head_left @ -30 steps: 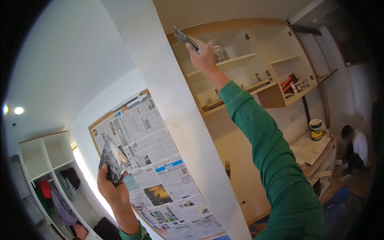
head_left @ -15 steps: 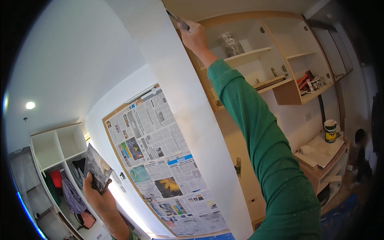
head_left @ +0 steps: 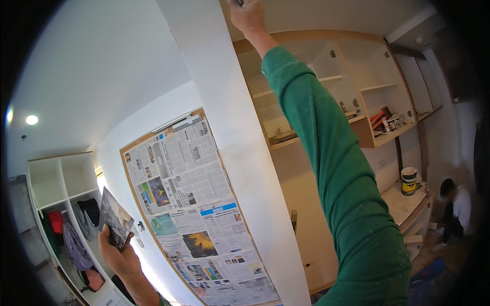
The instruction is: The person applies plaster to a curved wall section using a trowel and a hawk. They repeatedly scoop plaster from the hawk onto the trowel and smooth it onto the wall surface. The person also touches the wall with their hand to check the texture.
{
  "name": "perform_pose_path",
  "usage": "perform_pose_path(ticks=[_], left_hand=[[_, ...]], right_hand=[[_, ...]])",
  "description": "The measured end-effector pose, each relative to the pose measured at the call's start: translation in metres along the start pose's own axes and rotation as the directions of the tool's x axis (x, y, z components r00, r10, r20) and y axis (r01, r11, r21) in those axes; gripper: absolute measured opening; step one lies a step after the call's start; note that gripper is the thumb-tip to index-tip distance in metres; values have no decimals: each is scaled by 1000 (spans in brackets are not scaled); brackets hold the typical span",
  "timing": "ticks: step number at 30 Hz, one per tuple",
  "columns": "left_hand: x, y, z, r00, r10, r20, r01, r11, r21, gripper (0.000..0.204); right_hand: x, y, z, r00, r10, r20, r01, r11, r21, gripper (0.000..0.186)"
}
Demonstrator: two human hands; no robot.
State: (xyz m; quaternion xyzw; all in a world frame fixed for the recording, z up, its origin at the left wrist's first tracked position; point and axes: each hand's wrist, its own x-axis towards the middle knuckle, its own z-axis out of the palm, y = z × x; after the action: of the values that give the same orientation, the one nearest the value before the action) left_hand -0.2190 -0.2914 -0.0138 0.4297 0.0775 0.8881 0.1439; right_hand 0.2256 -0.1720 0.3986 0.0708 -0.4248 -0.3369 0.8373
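My right hand is raised at the top edge, closed around the dark handle of a putty knife. Most of that tool is out of the picture, so its blade is hidden. Beside it runs a tall white wall edge, with a faint beige patch partway down. Lower left, my left hand grips a thin grey metal plate, thumb on its face. A dab of pale filler lies on the plate. My green right sleeve crosses the picture's centre right.
Newspaper covers a door behind the wall edge. Wall cabinets without doors hang at right, with red-handled tools inside. A paint tub stands on a worktop. A person crouches far right. Shelves with clothes stand left.
My right hand has gone up along the wall edge, taking most of the putty knife out of the picture. The view has shifted slightly; my left hand still holds the plate.
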Motion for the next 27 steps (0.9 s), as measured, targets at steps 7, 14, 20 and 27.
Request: perform_pose_path(ticks=[7, 14, 20, 27], left_hand=[[-38, -64, 27, 965, -245, -92, 226, 958, -177, 29], [-91, -125, 32, 699, -626, 345, 713, 647, -272, 42], [-126, -154, 34, 234, -749, 620, 971, 152, -183, 43], [-61, -158, -33, 377, -651, 659, 926, 289, -244, 39]], right_hand=[[-48, -50, -127, 989, 122, 78, -124, 992, 21, 30], [-212, -226, -270, 376, 668, 642, -927, 276, 256, 43], [-324, -309, -271, -427, 673, 605, -904, -339, -261, 49], [-358, -365, -244, -454, 837, 306, -862, -326, -387, 44]])
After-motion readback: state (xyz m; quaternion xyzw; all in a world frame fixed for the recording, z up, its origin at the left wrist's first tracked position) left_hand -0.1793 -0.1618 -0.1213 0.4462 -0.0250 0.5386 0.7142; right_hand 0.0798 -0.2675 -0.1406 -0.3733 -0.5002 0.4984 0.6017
